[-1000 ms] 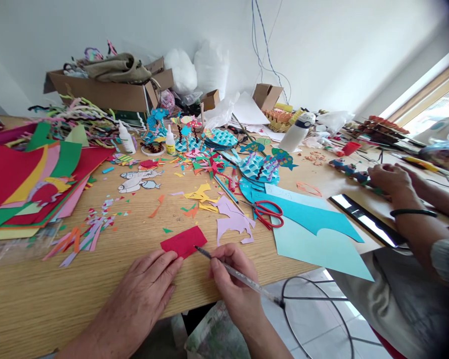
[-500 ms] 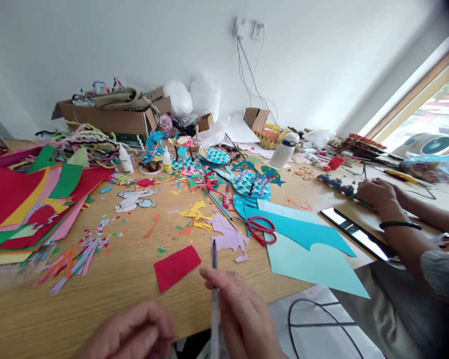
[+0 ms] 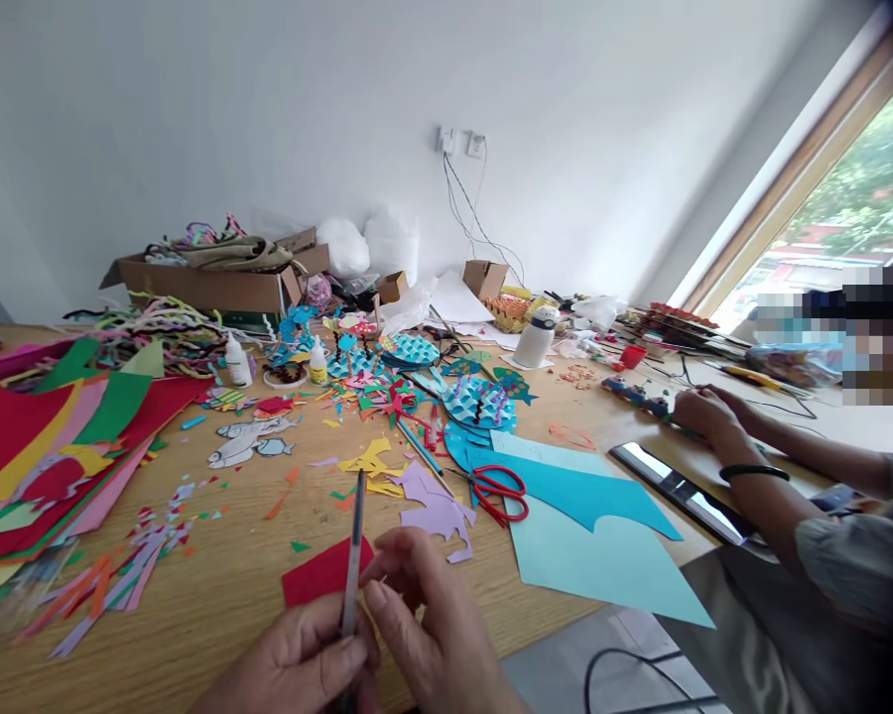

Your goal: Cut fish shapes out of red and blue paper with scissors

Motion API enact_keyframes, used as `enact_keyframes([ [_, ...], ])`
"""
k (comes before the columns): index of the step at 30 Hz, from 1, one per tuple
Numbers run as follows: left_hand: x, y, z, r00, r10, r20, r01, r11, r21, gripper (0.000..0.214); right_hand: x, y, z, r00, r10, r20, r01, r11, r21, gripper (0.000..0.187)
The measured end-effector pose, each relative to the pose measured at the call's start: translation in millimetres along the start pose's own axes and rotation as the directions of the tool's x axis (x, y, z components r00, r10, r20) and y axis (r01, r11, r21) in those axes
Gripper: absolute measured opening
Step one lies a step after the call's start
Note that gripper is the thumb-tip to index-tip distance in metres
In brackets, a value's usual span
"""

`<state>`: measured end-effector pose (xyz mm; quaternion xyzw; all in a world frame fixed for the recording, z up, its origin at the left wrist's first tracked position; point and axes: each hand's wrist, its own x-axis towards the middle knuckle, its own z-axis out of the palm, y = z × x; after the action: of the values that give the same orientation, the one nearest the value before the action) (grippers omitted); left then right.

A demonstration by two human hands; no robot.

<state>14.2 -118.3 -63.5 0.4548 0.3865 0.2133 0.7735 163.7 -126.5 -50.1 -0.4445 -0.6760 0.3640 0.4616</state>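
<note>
My left hand (image 3: pixel 305 654) is closed around a slim grey pen (image 3: pixel 352 575), which stands nearly upright with its dark end up. Beside it, my right hand (image 3: pixel 439 615) has its fingers curved, thumb and forefinger apart, the fingertips close to the pen; whether they touch it I cannot tell. Partly covered by the pen and my hands, a red paper piece (image 3: pixel 317 573) lies on the wooden table (image 3: pixel 223 585). Just beyond are lilac paper scraps (image 3: pixel 432 501) and yellow scraps (image 3: pixel 376 461). Red-handled scissors (image 3: pixel 500 494) rest on blue paper (image 3: pixel 573 496).
Coloured paper sheets (image 3: pixel 15 426) are stacked at left, near paper strips (image 3: pixel 130 565). Glue bottles (image 3: pixel 318 362), paper fish cutouts (image 3: pixel 245 443) and a cardboard box (image 3: pixel 208 288) stand or lie farther back. At right, another person's hands (image 3: pixel 706 416) work near a black-edged tablet-like object (image 3: pixel 677 491).
The pen has passed from my right hand into my left. My hands have come together over the red paper, and the view has tilted up and turned slightly right.
</note>
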Motion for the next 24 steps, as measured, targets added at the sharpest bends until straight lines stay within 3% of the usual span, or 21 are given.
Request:
enact_keyframes([
  [2,2,12,7.9,1.000,-0.005,0.014,0.006,1.000,-0.025,0.049,5,-4,-2,0.991,0.132,0.028,-0.133,0.990,0.053,0.012],
  [7,17,21,12.4,0.992,-0.019,0.122,0.007,0.995,0.100,0.052,27,-11,-20,0.963,0.264,0.056,-0.269,0.956,0.119,0.016],
  [10,14,34,3.1,0.992,-0.035,0.120,0.007,0.974,0.227,0.051,51,-6,-44,0.961,0.271,-0.057,-0.277,0.945,-0.172,0.021],
  [11,11,40,-1.9,0.997,-0.016,0.079,-0.006,0.964,0.266,0.047,61,-2,-53,0.955,0.285,-0.081,-0.295,0.888,-0.352,0.022],
  [12,7,45,-7.5,0.999,0.017,0.031,-0.025,0.955,0.296,0.042,72,3,-62,0.948,0.299,-0.109,-0.308,0.776,-0.550,0.023],
  [16,-8,64,-27.5,0.978,0.175,-0.115,-0.112,0.901,0.420,0.026,113,27,-86,0.929,0.329,-0.168,-0.342,0.597,-0.726,0.022],
  [19,-15,66,-35.6,0.939,0.298,-0.169,-0.114,0.736,0.668,0.017,137,46,-90,0.909,0.372,-0.189,-0.362,0.478,-0.800,0.018],
  [21,-17,61,-40.1,0.909,0.384,-0.165,-0.082,0.551,0.831,0.015,148,56,-89,0.888,0.417,-0.195,-0.376,0.411,-0.830,0.017],
  [24,-18,49,-48.5,0.876,0.477,-0.066,-0.076,0.272,0.959,0.023,157,66,-88,0.861,0.469,-0.195,-0.381,0.343,-0.859,0.028],
])
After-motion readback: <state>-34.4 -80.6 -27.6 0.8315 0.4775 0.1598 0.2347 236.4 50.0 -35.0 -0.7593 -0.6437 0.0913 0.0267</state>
